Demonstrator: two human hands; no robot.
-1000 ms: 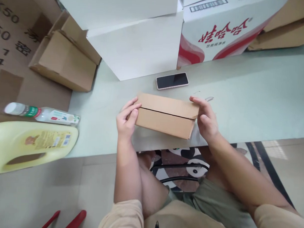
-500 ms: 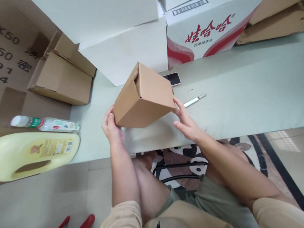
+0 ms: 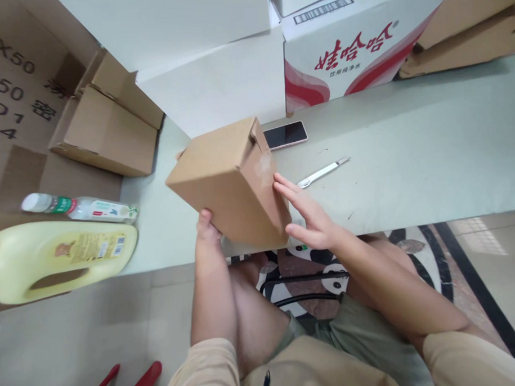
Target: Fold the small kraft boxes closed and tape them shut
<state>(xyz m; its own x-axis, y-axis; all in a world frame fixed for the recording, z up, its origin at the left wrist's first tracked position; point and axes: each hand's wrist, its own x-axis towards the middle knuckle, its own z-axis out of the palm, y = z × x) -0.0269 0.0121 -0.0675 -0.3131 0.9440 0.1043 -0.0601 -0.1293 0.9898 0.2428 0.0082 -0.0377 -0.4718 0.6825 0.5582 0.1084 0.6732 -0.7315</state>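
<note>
I hold a small brown cardboard box (image 3: 224,178) tilted above the near edge of the pale green table (image 3: 411,159). My left hand (image 3: 208,225) grips it from underneath at its near lower side, mostly hidden by the box. My right hand (image 3: 310,212) lies flat with fingers spread against the box's right end face. A loose flap sticks up at the box's far top corner.
A phone (image 3: 285,135) and a white pen-like tool (image 3: 323,171) lie on the table behind the box. White cartons (image 3: 214,84) and a red-printed carton (image 3: 351,50) stand at the back. Left are an open brown box (image 3: 108,126), a water bottle (image 3: 79,208) and a yellow jug (image 3: 56,256).
The box went from lying flat on the table between both hands to lifted and turned; it has rotated further, with my left hand now beneath it and my right palm on its end.
</note>
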